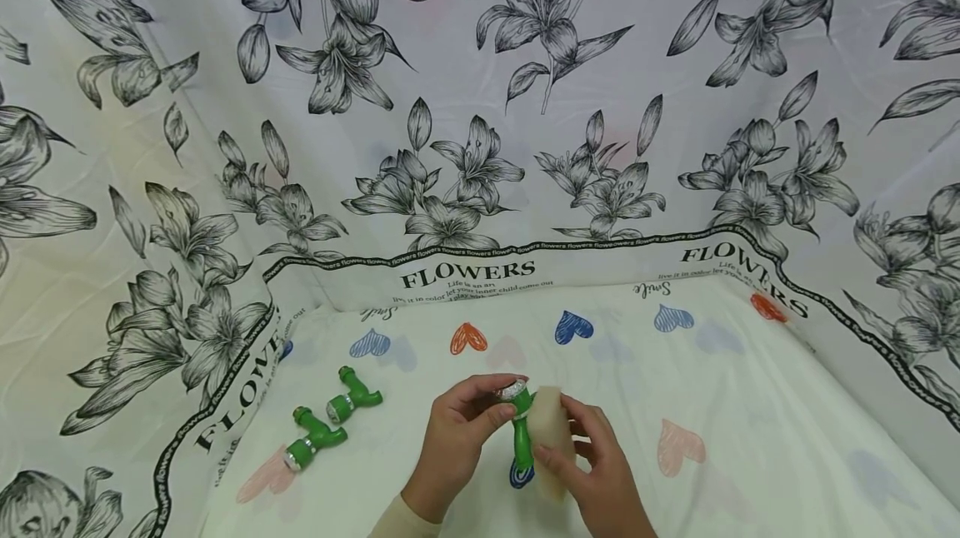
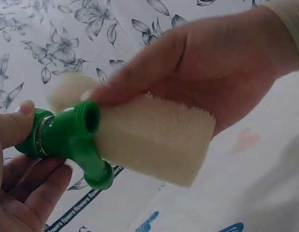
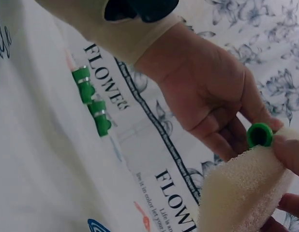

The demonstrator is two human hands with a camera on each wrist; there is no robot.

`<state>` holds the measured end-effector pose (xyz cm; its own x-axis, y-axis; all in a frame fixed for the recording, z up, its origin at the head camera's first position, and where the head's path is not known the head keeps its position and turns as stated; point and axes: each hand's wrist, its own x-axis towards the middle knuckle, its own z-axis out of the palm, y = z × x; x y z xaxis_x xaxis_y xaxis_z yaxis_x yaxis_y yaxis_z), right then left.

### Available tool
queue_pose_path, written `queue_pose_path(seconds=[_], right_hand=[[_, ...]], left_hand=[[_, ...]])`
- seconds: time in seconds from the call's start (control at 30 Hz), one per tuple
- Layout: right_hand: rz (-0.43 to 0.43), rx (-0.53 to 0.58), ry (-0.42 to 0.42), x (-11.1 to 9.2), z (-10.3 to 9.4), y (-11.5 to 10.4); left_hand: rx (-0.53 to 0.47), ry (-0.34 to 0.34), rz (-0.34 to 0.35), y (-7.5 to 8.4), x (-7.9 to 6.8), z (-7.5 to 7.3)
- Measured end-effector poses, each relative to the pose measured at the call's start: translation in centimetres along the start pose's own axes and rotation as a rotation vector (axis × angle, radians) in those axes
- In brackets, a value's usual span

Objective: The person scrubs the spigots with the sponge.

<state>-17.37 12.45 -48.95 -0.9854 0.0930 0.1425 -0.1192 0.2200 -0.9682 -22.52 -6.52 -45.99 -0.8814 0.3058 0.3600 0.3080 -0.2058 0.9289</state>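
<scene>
A green plastic tap (image 1: 522, 436) with a silver-coloured knob is pinched by the left hand (image 1: 467, 430) between thumb and fingers at its knob end. In the left wrist view the tap's (image 2: 67, 130) open threaded end and its spout face the camera. The right hand (image 1: 600, 463) grips a pale cream sponge (image 1: 551, 438), thumb on one side and fingers on the other. The sponge lies right against the side of the tap. In the right wrist view the sponge (image 3: 246, 188) covers most of the tap, and only its round green opening (image 3: 260, 135) shows.
Two more green taps, one nearer (image 1: 313, 438) and one farther (image 1: 354, 395), lie on the left of the white heart-printed cloth (image 1: 420, 388). Behind and at both sides hangs a white flower-printed curtain (image 1: 450, 38).
</scene>
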Motion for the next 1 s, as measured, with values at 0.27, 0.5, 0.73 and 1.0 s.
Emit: queue_pose_path(seconds=[0.27, 0.5, 0.73, 1.0], right_hand=[[-0.104, 0.088, -0.065, -1.3, 0.3, -1.2], [-0.162, 0.132, -0.047, -1.4, 0.2, -1.4], [-0.17, 0.168, -0.043, -1.1, -0.4, -1.7], [-0.188, 0.161, -0.069, -1.1, -1.0, -2.0]], left_hand=[[0.004, 0.049, -0.014, -0.3, 0.0, -0.5], [-0.027, -0.007, -0.018, -0.4, -0.1, -0.7], [-0.102, 0.011, -0.07, -1.2, -0.3, -0.8], [-0.007, 0.039, -0.134, -1.4, -0.5, -1.1]])
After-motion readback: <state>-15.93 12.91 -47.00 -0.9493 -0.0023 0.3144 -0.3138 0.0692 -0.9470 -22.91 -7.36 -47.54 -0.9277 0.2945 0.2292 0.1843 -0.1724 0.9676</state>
